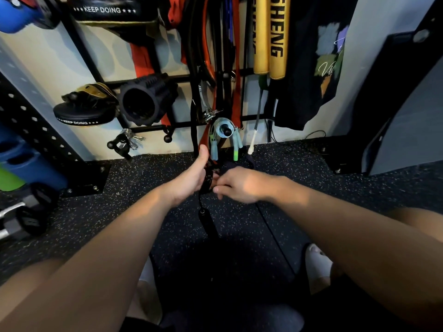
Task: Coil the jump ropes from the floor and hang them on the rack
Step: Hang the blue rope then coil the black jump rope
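Low in front of the wall rack, above the speckled rubber floor, both hands meet on one black jump rope.

Task item: the rope is thin, glossy and black, gathered into a small, tight bundle of loops. One short strand drops out of the bottom of the bundle to a black handle, which hangs tilted just above the floor. The second handle cannot be made out. The bundle is held clear of the floor and has not been placed on the rack.

Left hand: fingers wrapped around the bundle, thumb raised and pointing toward the rack.

Right hand: fingers curled, their tips closed on the rope at the right side of the bundle. The exact contact is hidden behind the knuckles.

Rack: a pale blue jump rope hangs coiled on a low peg directly beyond the hands, its blue and green handles pointing down.

Surroundings: a black foam roller and a round focus pad sit on pegs to the left. Yellow padded sticks and a black shirt hang to the right. A dumbbell lies on the floor at far left.
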Demonstrator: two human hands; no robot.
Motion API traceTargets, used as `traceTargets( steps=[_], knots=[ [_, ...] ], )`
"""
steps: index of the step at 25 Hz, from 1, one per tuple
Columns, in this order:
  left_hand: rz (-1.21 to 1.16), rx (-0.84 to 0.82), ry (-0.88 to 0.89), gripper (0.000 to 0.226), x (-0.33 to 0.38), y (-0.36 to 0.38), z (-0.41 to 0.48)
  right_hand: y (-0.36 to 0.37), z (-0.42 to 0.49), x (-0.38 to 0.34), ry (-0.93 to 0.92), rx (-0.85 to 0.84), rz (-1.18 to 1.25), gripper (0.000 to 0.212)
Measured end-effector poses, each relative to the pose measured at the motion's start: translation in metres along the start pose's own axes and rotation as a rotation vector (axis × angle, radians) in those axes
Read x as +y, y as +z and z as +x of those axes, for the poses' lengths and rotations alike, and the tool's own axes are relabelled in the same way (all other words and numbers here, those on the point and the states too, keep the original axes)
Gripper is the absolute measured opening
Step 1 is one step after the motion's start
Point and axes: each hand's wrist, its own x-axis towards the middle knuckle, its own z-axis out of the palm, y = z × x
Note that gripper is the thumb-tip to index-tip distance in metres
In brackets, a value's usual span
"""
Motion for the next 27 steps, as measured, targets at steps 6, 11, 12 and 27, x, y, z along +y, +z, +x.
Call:
traceTargets(
  steps=[6,11,12,27],
  knots=[
    [0.046,0.012,-0.013,0.108,0.026,0.013,-0.014,-0.022,-0.010,-0.002,-0.007,0.153,0.051,0.030],
    [-0.294,-0.038,0.030,0.119,0.031,0.002,-0.013,-0.060,-0.015,0.002,-0.069,0.456,0.191,0.031],
    [-0.373,-0.054,0.060,0.123,0.034,-0.001,-0.017,-0.061,-0.012,0.003,-0.107,0.511,0.253,0.031],
    [-1.251,0.074,0.561,0.128,0.055,-0.019,-0.030,-0.009,0.008,0.002,0.080,0.168,0.342,0.038]
  ],
)
